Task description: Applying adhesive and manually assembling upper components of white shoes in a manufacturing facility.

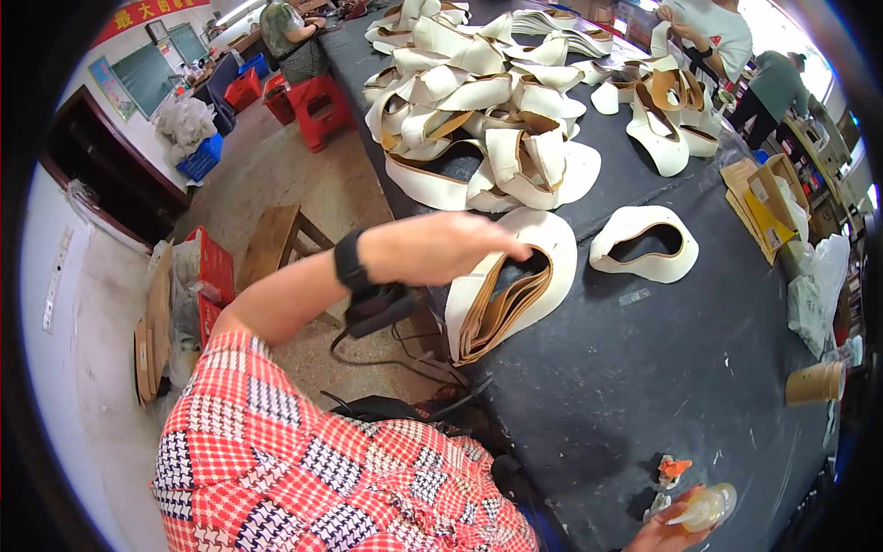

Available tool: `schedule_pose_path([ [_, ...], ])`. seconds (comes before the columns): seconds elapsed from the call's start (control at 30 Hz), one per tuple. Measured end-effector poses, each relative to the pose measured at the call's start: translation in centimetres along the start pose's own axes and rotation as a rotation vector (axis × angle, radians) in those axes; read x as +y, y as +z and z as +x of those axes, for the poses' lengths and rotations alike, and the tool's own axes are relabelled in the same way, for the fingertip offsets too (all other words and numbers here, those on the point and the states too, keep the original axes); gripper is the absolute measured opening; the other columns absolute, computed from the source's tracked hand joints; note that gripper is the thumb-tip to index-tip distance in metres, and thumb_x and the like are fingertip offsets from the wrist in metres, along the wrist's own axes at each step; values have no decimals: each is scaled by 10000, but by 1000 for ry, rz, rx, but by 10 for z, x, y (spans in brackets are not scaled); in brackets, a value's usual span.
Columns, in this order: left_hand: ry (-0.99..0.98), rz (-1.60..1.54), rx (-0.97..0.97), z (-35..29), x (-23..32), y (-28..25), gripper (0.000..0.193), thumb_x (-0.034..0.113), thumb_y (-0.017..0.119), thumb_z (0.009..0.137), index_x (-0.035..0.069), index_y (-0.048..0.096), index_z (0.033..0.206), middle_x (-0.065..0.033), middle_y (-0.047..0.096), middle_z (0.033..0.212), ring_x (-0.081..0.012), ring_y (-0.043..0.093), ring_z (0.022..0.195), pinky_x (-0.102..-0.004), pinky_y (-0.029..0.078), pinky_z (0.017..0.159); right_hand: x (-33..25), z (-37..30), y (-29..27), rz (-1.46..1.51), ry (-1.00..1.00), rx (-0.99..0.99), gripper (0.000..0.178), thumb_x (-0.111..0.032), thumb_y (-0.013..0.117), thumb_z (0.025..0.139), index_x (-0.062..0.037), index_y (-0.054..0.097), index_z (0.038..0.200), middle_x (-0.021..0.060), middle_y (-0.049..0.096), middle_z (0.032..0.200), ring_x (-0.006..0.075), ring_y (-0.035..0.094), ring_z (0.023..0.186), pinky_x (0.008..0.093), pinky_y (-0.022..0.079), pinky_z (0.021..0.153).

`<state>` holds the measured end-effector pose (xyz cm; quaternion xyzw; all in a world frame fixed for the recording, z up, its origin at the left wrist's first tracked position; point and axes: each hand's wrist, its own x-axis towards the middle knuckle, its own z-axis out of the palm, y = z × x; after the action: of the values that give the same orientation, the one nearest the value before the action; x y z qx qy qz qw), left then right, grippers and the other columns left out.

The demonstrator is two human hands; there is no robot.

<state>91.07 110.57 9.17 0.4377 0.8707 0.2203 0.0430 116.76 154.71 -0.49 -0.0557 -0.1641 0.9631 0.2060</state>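
Observation:
My left hand (441, 248), a black band on its wrist, reaches over a stack of white shoe uppers (555, 293) with brown inner sides. Its fingers are stretched out, their tips at the stack's opening; whether they touch it I cannot tell. One separate white upper (662, 265) lies flat just right of the stack. At the lower right, my right hand (670, 534) is closed round a small clear squeeze bottle (713, 506) with pale yellow contents and a pointed nozzle. Beside that hand lies a crumpled orange scrap (673, 469) on the dark table (625, 396).
A large heap of white uppers (460, 92) covers the far table, with more uppers (658, 138) at its right. A cardboard box (780, 189), plastic bags (819, 294) and a brown cup (814, 384) line the right edge. Left stand a wooden stool (269, 241) and red stool (320, 106). Other people work farther off.

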Motion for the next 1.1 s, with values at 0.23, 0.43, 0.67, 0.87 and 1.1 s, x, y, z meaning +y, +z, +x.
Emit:
schedule_pose_path([
  [0.23,172,178,-77,-74,-14,85,545,49,502,790,93,365,1316,-157,398,1341,-313,393,1246,-387,362,1013,39,2,31,-195,-92,145,593,-245,555,890,-89,271,1387,181,366,1347,305,445,1213,360,520,898],
  [0.43,290,154,23,-86,-34,102,679,124,670,688,129,394,1308,-163,388,1332,-310,421,1201,-371,400,980,78,-17,69,-162,-37,94,588,-305,544,898,-35,305,1362,208,417,1316,326,481,1177,369,526,877],
  [0.67,520,222,-28,-39,-40,92,439,255,648,715,96,468,1082,-111,450,1273,-253,420,1191,-395,340,1013,86,-51,86,-111,-40,-23,582,-193,577,880,-91,298,1381,212,329,1388,371,461,1186,431,504,904],
  [0.87,614,246,124,-57,-35,93,249,147,637,683,62,518,884,-55,564,931,-199,547,924,-339,409,838,70,-79,56,-228,-239,72,547,-250,583,879,-83,348,1344,212,440,1301,394,518,1110,462,538,830],
  [1.1,352,-319,-219,11,87,8,445,216,821,592,24,505,841,-113,552,725,-298,579,670,-368,481,678,45,-98,52,-214,-447,340,459,-317,594,872,-62,473,1235,131,559,1183,338,585,1019,339,567,742],
])
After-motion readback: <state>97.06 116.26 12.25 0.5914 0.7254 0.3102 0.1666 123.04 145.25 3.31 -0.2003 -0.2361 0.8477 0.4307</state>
